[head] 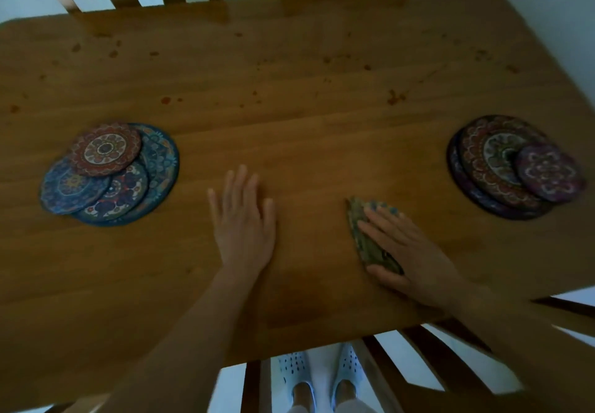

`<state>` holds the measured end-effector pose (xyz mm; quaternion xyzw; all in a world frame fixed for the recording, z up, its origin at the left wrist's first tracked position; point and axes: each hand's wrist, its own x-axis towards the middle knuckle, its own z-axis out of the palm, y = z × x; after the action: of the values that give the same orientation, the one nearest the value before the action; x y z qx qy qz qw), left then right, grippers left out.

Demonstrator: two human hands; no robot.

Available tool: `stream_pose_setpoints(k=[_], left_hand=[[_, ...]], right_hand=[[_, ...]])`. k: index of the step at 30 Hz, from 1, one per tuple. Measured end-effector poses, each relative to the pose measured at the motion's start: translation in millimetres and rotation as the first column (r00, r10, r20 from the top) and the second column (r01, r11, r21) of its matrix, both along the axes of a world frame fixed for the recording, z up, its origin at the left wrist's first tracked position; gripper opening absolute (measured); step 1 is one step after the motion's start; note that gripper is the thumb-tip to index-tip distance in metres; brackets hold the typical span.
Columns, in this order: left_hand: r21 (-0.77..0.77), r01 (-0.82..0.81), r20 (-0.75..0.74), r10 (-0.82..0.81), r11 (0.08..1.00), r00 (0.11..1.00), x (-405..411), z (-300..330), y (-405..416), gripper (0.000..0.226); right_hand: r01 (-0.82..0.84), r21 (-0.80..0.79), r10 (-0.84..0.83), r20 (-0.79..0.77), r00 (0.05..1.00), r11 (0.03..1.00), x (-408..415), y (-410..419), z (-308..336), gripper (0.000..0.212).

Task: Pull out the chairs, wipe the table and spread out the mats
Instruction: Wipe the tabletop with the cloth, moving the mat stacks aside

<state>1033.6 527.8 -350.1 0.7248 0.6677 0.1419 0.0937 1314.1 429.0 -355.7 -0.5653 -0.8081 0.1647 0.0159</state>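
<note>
Wiping is judged unfinished, since reddish spots [165, 100] remain across the upper table [306, 142] while the cloth [367, 235] is pressed flat under the right hand [409, 251], the left hand [243, 219] lies flat and empty, and the mats [109, 174] are left stacked at left and right.

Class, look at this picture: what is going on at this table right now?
A person stands at a brown wooden table that shows reddish spots. The right hand presses flat on a greenish patterned cloth, apparently wiping. The left hand rests flat on the bare wood. Two stacks of round patterned mats, a blue one and a purple one, are not yet spread.
</note>
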Motion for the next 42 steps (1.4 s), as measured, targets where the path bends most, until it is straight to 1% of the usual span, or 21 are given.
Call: stream_pose_setpoints(k=[2,4,5,6,9,12,15,17,20,22,24,26,28,31,33,34,37,38,40,42], left_hand=[[-0.05,0.129,0.106,-0.123,0.99,0.987,60,2,-29,0.06],[-0.111,0.193,0.198,-0.168,0.975,0.966,104,-2,-51,0.064],[-0.128,0.186,0.197,-0.159,0.974,0.967,116,-6,-56,0.064],[-0.12,0.169,0.161,-0.149,0.978,0.976,122,-12,-59,0.061],[-0.085,0.157,0.003,-0.157,0.984,0.988,121,-21,-62,0.057],[-0.09,0.15,-0.094,-0.158,0.985,0.983,127,-22,-61,0.059],[-0.123,0.154,-0.133,-0.17,0.98,0.977,130,-19,-62,0.062],[-0.128,0.143,-0.13,-0.159,0.981,0.979,130,-17,-63,0.063],[-0.099,0.13,-0.127,-0.142,0.987,0.982,131,-17,-64,0.065],[-0.085,0.125,-0.126,-0.135,0.988,0.983,130,-18,-64,0.064],[-0.083,0.117,-0.141,-0.128,0.99,0.982,129,-20,-64,0.063],[-0.075,0.109,-0.165,-0.12,0.991,0.979,130,-20,-64,0.063],[-0.075,0.109,-0.166,-0.12,0.991,0.979,131,-19,-64,0.063],[-0.083,0.105,-0.158,-0.118,0.991,0.98,130,-19,-64,0.065],[-0.079,0.103,-0.16,-0.115,0.992,0.98,131,-18,-63,0.066],[-0.078,0.106,-0.156,-0.117,0.991,0.981,131,-18,-63,0.066],[-0.082,0.105,-0.157,-0.117,0.991,0.981,131,-20,-63,0.066],[-0.095,0.093,-0.158,-0.108,0.991,0.982,132,-20,-62,0.065],[-0.11,0.012,-0.153,-0.029,0.994,0.988,142,-15,-58,0.056],[-0.109,-0.12,-0.136,0.105,0.987,0.985,168,-5,-49,0.044]], right_hand=[[0.2,0.015,-0.199,-0.011,0.98,0.98,14,14,0,0.07],[0.341,0.06,-0.341,-0.008,0.94,0.938,13,37,-5,0.068],[0.392,0.076,-0.393,0.004,0.919,0.917,10,50,-7,0.067],[0.43,0.09,-0.433,0.013,0.902,0.898,9,63,-8,0.066],[0.458,0.081,-0.462,0.032,0.887,0.885,6,95,-9,0.063],[0.38,0.049,-0.382,0.029,0.924,0.924,10,93,-5,0.065],[0.172,0.037,-0.172,-0.019,0.985,0.984,20,54,-5,0.066],[0.017,0.056,-0.014,-0.048,0.999,0.998,35,20,-6,0.068],[-0.269,0.056,0.271,-0.032,0.962,0.962,86,-18,-9,0.066],[-0.382,0.06,0.383,-0.021,0.923,0.922,130,-29,-10,0.066],[-0.363,0.066,0.365,-0.014,0.931,0.929,162,-30,-12,0.066],[-0.248,0.071,0.25,-0.023,0.968,0.966,168,-25,-15,0.064],[-0.131,0.109,0.133,-0.015,0.991,0.985,152,-16,-15,0.062],[-0.076,0.134,0.079,-0.021,0.997,0.988,119,1,-14,0.061],[-0.087,0.119,0.092,-0.034,0.995,0.989,109,7,-14,0.062],[-0.122,0.112,0.127,-0.043,0.991,0.986,110,5,-15,0.062],[-0.294,0.114,0.302,-0.062,0.951,0.949,138,-16,-18,0.059],[-0.326,0.115,0.336,-0.077,0.939,0.938,153,-24,-19,0.058],[-0.341,0.127,0.354,-0.097,0.93,0.931,182,-37,-21,0.057],[-0.335,0.133,0.349,-0.095,0.932,0.933,201,-43,-21,0.057]])
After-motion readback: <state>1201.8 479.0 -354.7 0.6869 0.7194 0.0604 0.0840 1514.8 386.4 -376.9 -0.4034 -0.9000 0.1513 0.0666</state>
